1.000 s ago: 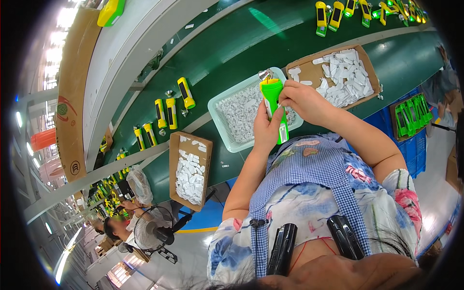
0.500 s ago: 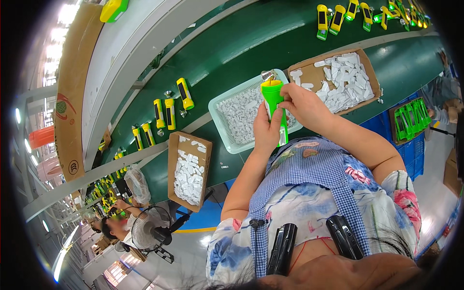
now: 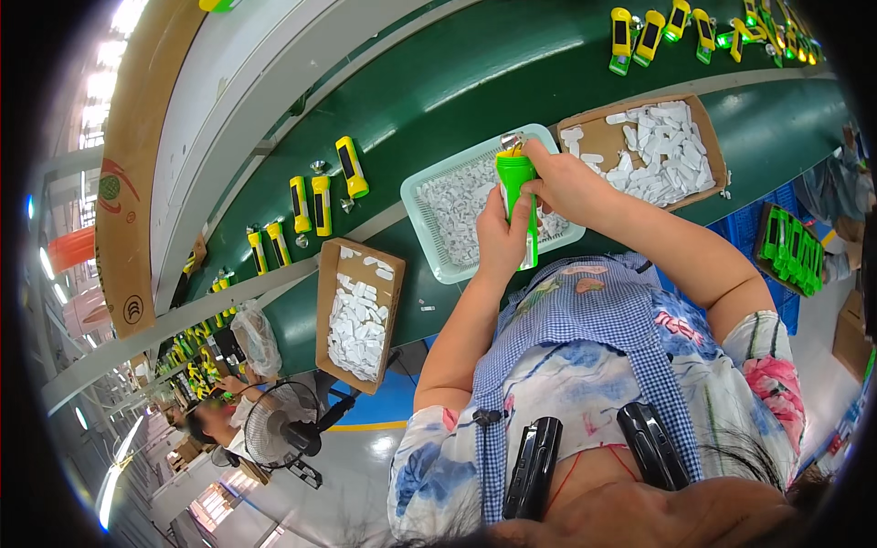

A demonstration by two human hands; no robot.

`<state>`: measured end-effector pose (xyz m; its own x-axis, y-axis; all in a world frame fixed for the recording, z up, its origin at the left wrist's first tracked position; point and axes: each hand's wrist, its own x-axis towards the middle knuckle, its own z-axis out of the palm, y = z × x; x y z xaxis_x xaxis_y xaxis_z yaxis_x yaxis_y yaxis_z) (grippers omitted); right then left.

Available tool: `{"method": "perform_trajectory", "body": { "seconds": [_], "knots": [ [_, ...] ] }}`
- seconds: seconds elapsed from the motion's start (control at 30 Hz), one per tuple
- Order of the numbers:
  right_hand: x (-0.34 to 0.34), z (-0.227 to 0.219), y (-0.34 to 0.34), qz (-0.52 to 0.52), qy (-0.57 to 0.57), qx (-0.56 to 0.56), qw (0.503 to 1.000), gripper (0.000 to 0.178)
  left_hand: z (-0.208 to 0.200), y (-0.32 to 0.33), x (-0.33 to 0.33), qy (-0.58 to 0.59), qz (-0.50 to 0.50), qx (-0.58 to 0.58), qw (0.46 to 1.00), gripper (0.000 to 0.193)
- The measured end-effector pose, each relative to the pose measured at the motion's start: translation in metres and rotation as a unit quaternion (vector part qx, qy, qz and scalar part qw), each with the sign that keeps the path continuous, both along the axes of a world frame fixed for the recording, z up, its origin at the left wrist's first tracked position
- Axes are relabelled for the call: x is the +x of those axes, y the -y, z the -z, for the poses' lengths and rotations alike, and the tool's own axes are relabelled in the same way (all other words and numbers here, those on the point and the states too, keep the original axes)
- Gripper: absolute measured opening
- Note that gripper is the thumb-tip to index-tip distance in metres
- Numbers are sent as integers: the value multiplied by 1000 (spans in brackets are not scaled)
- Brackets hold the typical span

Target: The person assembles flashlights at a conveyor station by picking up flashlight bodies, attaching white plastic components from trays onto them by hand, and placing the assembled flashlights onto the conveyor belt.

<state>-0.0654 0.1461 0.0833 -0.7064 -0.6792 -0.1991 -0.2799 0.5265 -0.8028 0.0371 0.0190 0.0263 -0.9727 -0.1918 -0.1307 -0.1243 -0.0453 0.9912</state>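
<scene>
A bright green flashlight body (image 3: 516, 172) stands nearly upright in front of me, its yellow-edged open end at the top. My left hand (image 3: 501, 239) wraps round the middle of it. At the open end, my right hand (image 3: 577, 187) grips the rim side with its thumb, while its forefinger reaches up beside a silver reflector (image 3: 510, 141). That reflector sits just above the opening; whether the finger presses on it I cannot tell. Behind the flashlight lies a pale blue-green basket (image 3: 416, 225) full of small white pieces.
Cardboard trays of white plastic pieces stand right (image 3: 592, 134) and left (image 3: 368, 254) of the basket. Yellow-green flashlights (image 3: 322, 206) with loose reflectors lie on the green bench (image 3: 402, 100). A box of green casings (image 3: 790, 251) is at right. A fan (image 3: 281, 425) and another person are at lower left.
My right hand has moved up to the flashlight's open end, its forefinger now beside the reflector. The left hand keeps its hold. The whole view has shifted slightly.
</scene>
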Motion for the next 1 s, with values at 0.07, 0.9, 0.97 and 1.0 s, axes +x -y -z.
{"method": "perform_trajectory", "body": {
  "seconds": [0.07,0.9,0.97,1.0],
  "knots": [
    [-3,0,8,0,22,6,1000,28,0,7,-1,11,-2,0,1000,31],
    [-152,142,-168,406,-207,103,884,22,172,291,-130,243,-89,-674,692,75],
    [-198,147,-151,419,-181,151,877,32,159,285,-127,227,-86,-629,738,74],
    [-216,155,-144,442,-149,173,868,40,148,269,-127,234,-118,-636,726,74]
  ]
}}
